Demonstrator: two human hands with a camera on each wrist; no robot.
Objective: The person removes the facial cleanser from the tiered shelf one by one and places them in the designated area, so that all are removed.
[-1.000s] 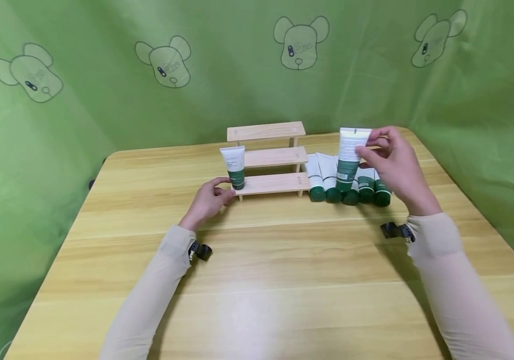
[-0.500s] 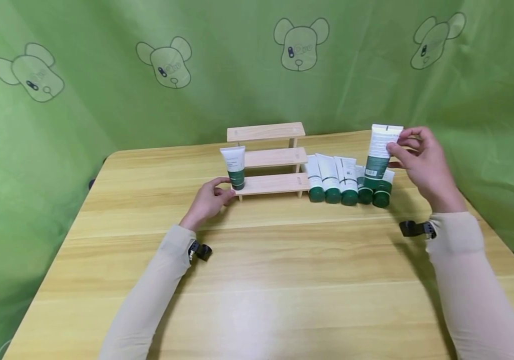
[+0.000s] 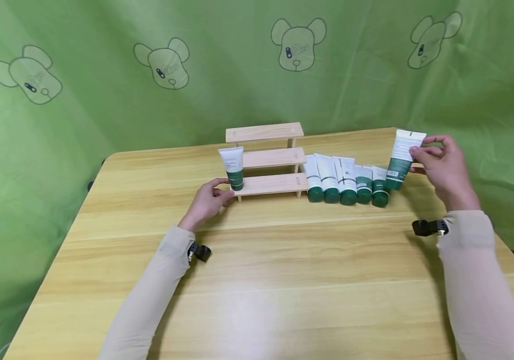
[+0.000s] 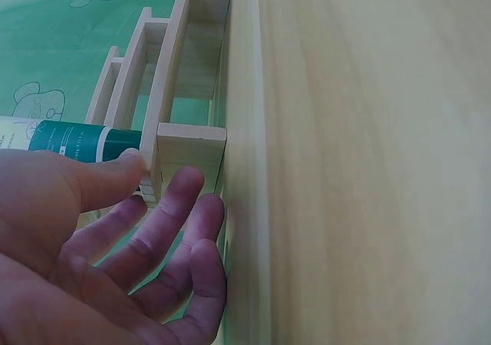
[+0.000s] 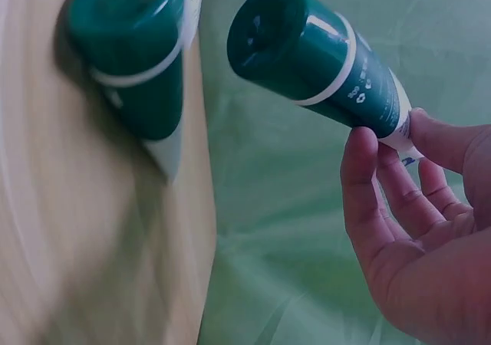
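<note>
My right hand [image 3: 450,172] pinches a white and green squeeze tube [image 3: 404,159] by its white upper part, thumb on one side and fingers behind. In the right wrist view its dark green cap [image 5: 268,34] points away from the fingers. My left hand [image 3: 209,202] holds the left end of the lowest step of a three-tier wooden display stand [image 3: 269,183]. The left wrist view shows the thumb [image 4: 115,178] on the step's edge and the other fingers around and below its end. Close by the thumb, another tube [image 3: 233,167] stands cap down on that step.
Several similar tubes [image 3: 339,180] lie side by side on the wooden table [image 3: 257,280], right of the stand, their green caps towards me. A green curtain [image 3: 221,65] with printed bear heads hangs behind the table and along its sides.
My right hand has carried its tube to the right, past the row of tubes, and lowered and tilted it somewhat. The left hand and the stand have stayed put.
</note>
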